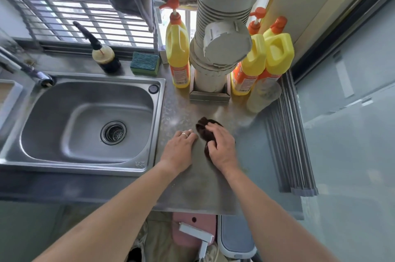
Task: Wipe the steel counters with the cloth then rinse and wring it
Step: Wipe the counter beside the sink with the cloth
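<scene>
Cloth [204, 132], one dark wad, sits on the steel counter [205, 187] under your right hand [220, 146], fingers curled gripping it; your left hand [179, 150] lies flat beside. Three yellow bottles [178, 52] stand behind.

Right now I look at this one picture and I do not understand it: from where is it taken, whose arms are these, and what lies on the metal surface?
There is no machine here. A person wears one wide-angle camera on the head, and it looks down at that person's own two bare arms.

The right hand has its fingers curled over a crumpled dark brown cloth and holds it against the steel counter. The left hand, with a ring, rests flat on the counter beside the cloth and holds nothing.

To the left is a steel sink. At the back stand three yellow bottles with orange pumps, a grey plastic pipe, a blue-green sponge and a small dark sauce bottle.
</scene>
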